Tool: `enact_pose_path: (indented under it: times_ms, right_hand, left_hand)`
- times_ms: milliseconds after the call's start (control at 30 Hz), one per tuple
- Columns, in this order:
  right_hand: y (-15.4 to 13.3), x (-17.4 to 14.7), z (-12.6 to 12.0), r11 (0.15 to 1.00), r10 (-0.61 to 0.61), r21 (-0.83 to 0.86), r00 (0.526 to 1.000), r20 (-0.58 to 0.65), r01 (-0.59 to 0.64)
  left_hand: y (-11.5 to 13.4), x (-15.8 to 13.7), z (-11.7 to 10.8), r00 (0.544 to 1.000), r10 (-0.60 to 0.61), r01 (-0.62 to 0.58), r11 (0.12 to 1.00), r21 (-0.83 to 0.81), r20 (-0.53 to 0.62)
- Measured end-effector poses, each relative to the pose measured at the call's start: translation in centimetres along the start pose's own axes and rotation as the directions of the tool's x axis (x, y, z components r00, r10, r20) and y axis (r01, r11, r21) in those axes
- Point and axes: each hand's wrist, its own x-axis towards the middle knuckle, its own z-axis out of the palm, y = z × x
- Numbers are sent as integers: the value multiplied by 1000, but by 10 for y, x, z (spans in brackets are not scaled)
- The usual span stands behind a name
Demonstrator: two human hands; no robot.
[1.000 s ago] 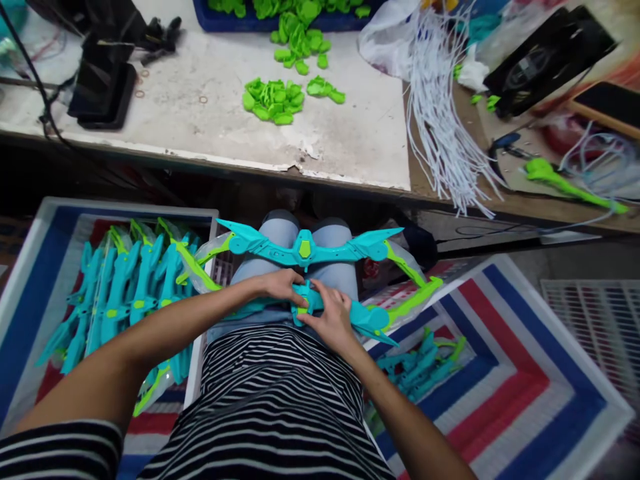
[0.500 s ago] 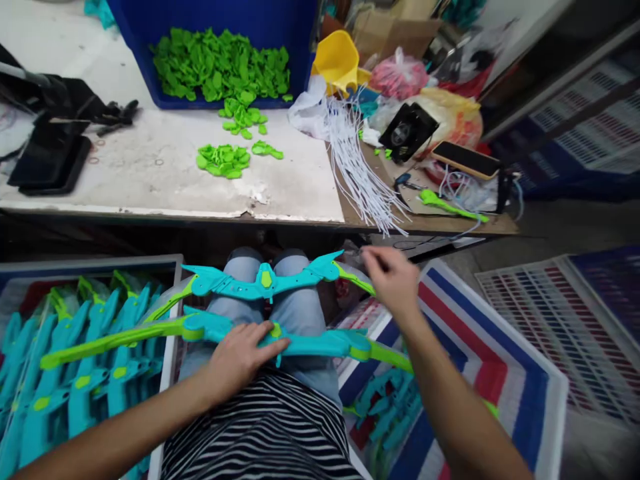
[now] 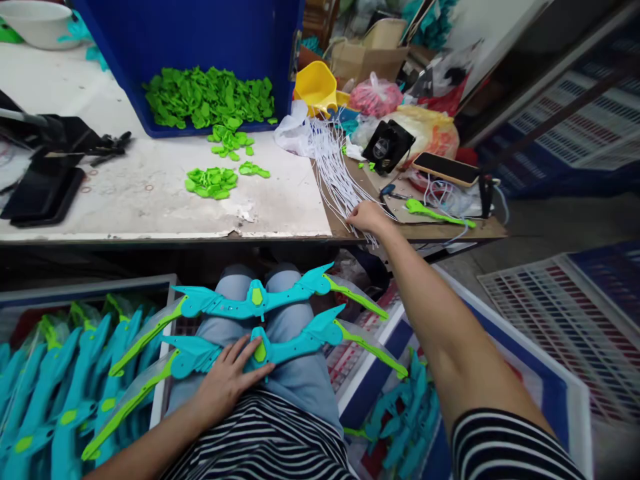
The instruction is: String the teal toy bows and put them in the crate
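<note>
Two turquoise toy bows lie across my lap, one behind the other, with lime-green limbs. My left hand (image 3: 233, 377) rests on the nearer toy bow (image 3: 300, 343), its fingers over the grip and its thumb along the lower edge. Just beyond it is the farther toy bow (image 3: 287, 290), which neither hand touches. At the table's front edge my right hand (image 3: 370, 219) has its fingers pinched on the loose ends of a bundle of white cords (image 3: 333, 167). How many cords it holds is hidden.
A blue bin (image 3: 190, 40) holds lime-green plastic pieces; a small pile (image 3: 213, 183) lies before it. Right of the cords are a small fan (image 3: 387, 147) and a phone (image 3: 445, 169). Crates of bows stand left (image 3: 165, 293) and right (image 3: 575, 413) of my legs.
My right hand has reached forward from above the right crate to the cords on the table. The nearer bow has rolled, so its wing-like tips now point up; my left hand stays on it.
</note>
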Motion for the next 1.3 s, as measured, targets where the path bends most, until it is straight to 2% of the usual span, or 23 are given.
enact_pose_path:
  times_ms: [100,233,333,400,467,533,600,667,733,833,933,1033,1133,1200,1300]
  right_hand:
    - [7,7,-9,996,-32,82,999,37,29]
    - [33,-8,-11,927,-52,375,987,151,-8]
    - [63,-53,-2,787,-114,611,952,283,-87]
    - [84,-100,9,670,-158,724,921,356,-165]
    - [102,-154,21,579,-136,767,894,426,-277]
    - [112,-209,35,491,-39,791,897,440,-366]
    - [117,-258,51,381,134,841,923,361,-384]
    - [118,-295,69,287,324,896,914,243,-340]
    - [116,-320,88,242,459,928,876,146,-282]
    - [114,-340,112,229,571,948,819,54,-222]
    - [114,-346,130,238,630,954,776,-7,-185]
    - [115,-348,143,258,640,950,768,-31,-177]
    - [116,-350,153,288,633,941,773,-50,-176]
    - [117,-351,158,344,619,923,781,-83,-174]
    - [118,-354,161,477,588,862,791,-170,-169]
  left_hand:
    - [-7,1,1,1000,5,-5,1000,-7,-5]
    - [-14,2,-1,1000,3,-3,1000,-3,16]
    - [-14,4,-11,1000,-5,5,1000,-15,19]
    - [-10,7,-22,1000,-11,10,999,-53,-12]
    - [-1,12,-34,997,-24,15,992,-126,-75]
    - [11,23,-42,991,-38,7,973,-231,-131]
    - [28,39,-43,993,-29,-14,927,-374,-111]
    - [48,62,-35,1000,10,2,833,-554,17]
    - [69,87,-18,976,63,103,707,-700,207]
    - [95,121,13,878,104,325,588,-741,467]
    - [113,146,39,781,86,489,533,-691,619]
    - [124,160,53,742,36,586,448,-675,669]
    - [133,168,61,690,-19,695,297,-655,723]
    - [138,173,65,656,-21,740,215,-638,754]
    - [146,180,74,622,-9,774,156,-614,783]
